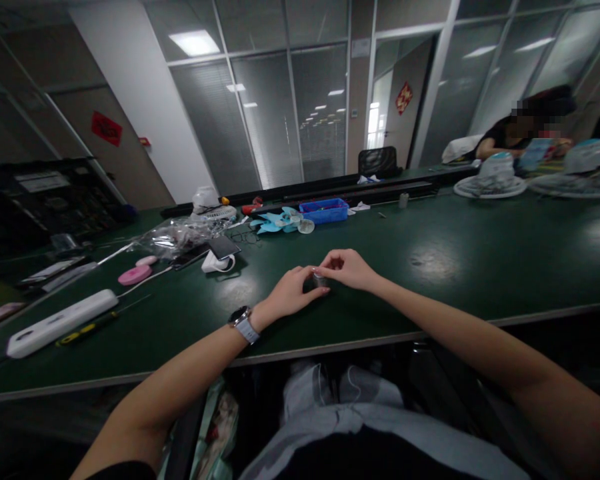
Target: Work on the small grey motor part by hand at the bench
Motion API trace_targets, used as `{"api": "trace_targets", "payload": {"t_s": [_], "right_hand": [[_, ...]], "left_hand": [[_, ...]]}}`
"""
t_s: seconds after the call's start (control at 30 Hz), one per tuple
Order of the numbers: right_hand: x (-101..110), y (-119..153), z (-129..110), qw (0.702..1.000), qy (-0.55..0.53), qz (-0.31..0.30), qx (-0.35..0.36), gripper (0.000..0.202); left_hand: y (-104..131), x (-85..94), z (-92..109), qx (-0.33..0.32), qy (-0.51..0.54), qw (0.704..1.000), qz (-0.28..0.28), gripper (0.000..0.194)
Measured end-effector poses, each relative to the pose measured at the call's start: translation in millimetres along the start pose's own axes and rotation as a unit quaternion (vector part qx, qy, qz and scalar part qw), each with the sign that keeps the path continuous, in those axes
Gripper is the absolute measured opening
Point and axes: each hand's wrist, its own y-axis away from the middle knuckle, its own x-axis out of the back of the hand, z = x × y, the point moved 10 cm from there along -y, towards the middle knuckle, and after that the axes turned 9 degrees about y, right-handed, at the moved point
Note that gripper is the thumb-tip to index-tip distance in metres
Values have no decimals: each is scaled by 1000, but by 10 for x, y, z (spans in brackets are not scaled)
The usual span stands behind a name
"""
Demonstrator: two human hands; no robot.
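Near the front middle of the green table (380, 313), a small grey cylindrical object (321, 281) stands between my two hands. My left hand (291, 292) curves round it from the left, with thumb and fingertips against its sides. From the right, my right hand (349, 269) pinches at its top, the fingers bent and the thumb pressed in. Whether the right fingers hold a separate small part cannot be made out. A watch is on my left wrist.
A white power strip (63, 323), a yellow screwdriver (86, 329), a pink disc (135, 275) and a white charger (218, 262) lie left. Behind are plastic bags (180, 237), blue fan blades (277, 221) and a blue basket (325, 211). A person (505, 137) sits at the far right.
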Motion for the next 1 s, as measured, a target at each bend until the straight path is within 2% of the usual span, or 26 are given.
{"api": "trace_targets", "payload": {"t_s": [0.4, 0.6, 0.73, 0.83, 0.9, 1.0], "right_hand": [[30, -2, -158, 994, 91, -11, 67, 20], [1, -3, -160, 993, 85, -8, 79, 18], [61, -43, -73, 998, 26, 29, 53, 23], [161, -76, 27, 997, 22, 64, 28, 28], [164, -97, 95, 997, 48, 51, 20, 30], [45, -109, 211, 994, 102, -23, 11, 31]], "left_hand": [[2, 2, 17, 1, 0, 1000, -1, 46], [-9, -7, 8, 3, -8, 1000, -3, 45], [-12, -5, -6, 8, -23, 1000, 1, 48], [-11, 21, -22, 20, -38, 999, 13, 46], [-8, 51, -45, 32, -46, 998, 26, 44], [4, 111, -126, 60, -47, 996, 50, 39]]}}
